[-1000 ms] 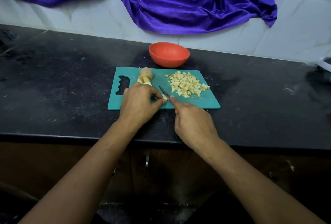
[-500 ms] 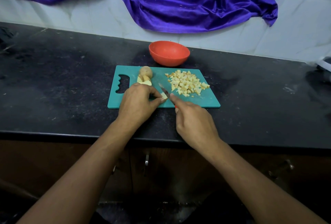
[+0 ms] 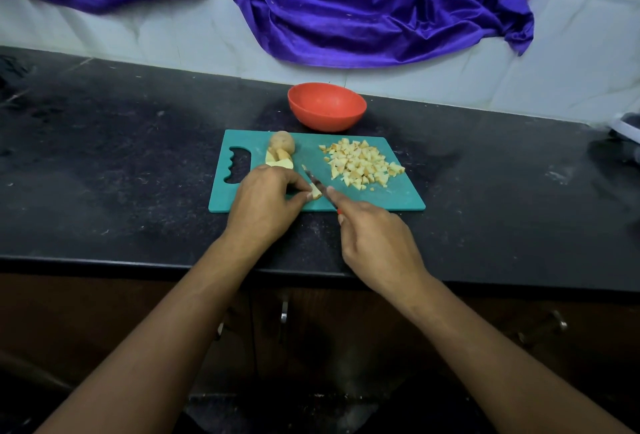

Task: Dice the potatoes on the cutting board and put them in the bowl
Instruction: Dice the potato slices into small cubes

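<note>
1 bowl (image 3: 327,122), 1 brd (image 3: 398,198), 1 knife (image 3: 317,181).

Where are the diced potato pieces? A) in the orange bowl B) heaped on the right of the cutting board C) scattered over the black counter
B: the diced pieces lie heaped on the right part of the teal cutting board; the orange bowl behind it looks empty.

cutting board (image 3: 398,199) teal, plain | bowl (image 3: 327,111) orange-red | diced potato (image 3: 362,165) pale yellow, tan skin flecks | whole potato (image 3: 283,142) light brown | potato slice (image 3: 316,193) pale yellow | knife (image 3: 327,197) — shows dark blade, red handle | counter (image 3: 121,156) black, grey-speckled | cloth (image 3: 346,0) glossy purple | wall tiles (image 3: 571,69) white | cabinet fronts (image 3: 104,312) — dark brown
</note>
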{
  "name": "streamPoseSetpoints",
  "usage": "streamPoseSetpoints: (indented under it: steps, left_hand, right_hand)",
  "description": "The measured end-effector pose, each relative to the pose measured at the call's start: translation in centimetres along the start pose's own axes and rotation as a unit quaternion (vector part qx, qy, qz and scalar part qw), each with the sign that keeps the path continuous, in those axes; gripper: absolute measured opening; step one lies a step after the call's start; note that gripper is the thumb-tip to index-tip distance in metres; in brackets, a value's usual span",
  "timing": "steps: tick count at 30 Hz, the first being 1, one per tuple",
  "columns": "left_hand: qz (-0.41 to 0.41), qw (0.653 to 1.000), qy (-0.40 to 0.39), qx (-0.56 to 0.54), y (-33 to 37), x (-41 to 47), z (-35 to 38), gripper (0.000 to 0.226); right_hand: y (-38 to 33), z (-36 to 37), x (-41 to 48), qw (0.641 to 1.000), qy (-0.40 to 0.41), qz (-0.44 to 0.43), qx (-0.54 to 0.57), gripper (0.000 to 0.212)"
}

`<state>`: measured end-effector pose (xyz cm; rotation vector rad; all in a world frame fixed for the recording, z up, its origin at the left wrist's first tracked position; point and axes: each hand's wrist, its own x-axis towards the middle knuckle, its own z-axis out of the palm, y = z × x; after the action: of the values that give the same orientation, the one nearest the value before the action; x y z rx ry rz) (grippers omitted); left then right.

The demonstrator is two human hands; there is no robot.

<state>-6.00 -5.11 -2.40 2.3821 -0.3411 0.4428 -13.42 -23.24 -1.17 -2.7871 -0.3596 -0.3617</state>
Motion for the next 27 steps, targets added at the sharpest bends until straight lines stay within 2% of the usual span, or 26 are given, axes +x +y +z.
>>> streamPoseSetpoints:
  steps: [4,12,20,27]
  left_hand:
    - [0.01,1.0,0.01,-0.007,0.2,-0.1,-0.1,0.009]
    - [0.01,1.0,0.007,0.004,0.5,-0.2,-0.4,0.011]
    - [0.002,0.999,0.029,0.015,0.7,-0.5,-0.5,0.012]
    - [-0.005,1.0,0.026,-0.007,0.6,-0.5,-0.6,0.007]
  right_hand:
    - [-0.1,0.0,0.6,0.998,-0.023,-0.018,-0.051,0.056]
    - [-0.2,-0.3,1.1,0.996,-0.046,-0.017,-0.074,0.057]
    - [0.3,-0.2,-0.6,1.0,0.014,-0.015,0.018,0.054]
    - [-0.1,0.0,0.3,0.997,-0.023,-0.03,-0.061,0.056]
